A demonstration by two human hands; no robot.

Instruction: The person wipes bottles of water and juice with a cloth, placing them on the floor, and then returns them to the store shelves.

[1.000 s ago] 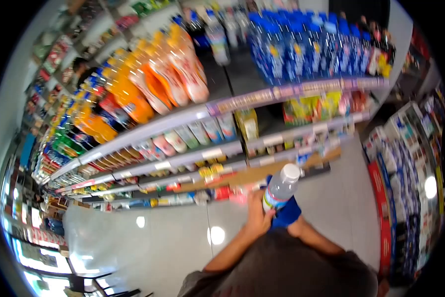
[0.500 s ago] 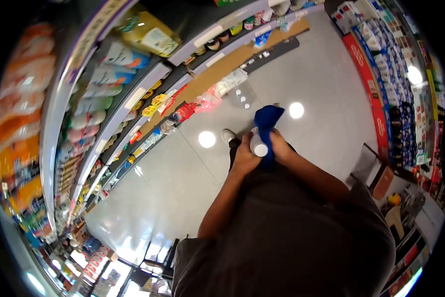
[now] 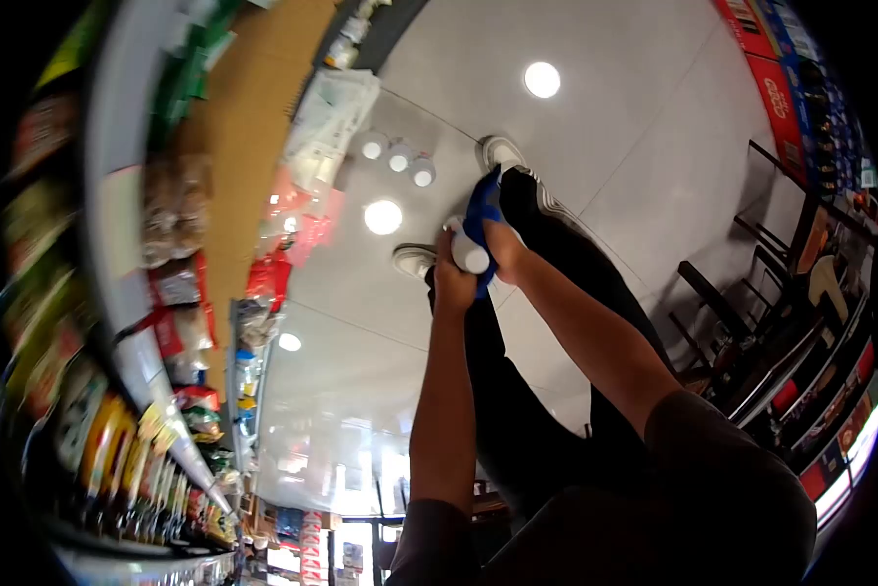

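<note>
My left hand point(image 3: 453, 275) is wrapped round a bottle with a white cap point(image 3: 471, 258), its top facing up toward me. On the other side of it, my right hand point(image 3: 503, 252) grips a blue cloth point(image 3: 483, 203), which lies against the bottle and hangs out above and below the fingers. The bottle's body is mostly hidden by the hands and cloth. Both hands are in front of my legs, over the floor. Three more white-capped bottles point(image 3: 398, 156) stand on the floor beyond, to the left.
Shelves with packaged goods point(image 3: 180, 293) run along the left, plastic bags point(image 3: 327, 127) on the lowest level. My shoes point(image 3: 415, 260) are on the glossy tiled floor point(image 3: 634, 88). Dark furniture with thin legs point(image 3: 722, 313) and red boxes point(image 3: 776, 107) stand to the right.
The view has tipped down and moved nearer the low shelf; the floor bottles look larger. My legs now show, spread apart. Both hands still hold the bottle and cloth.
</note>
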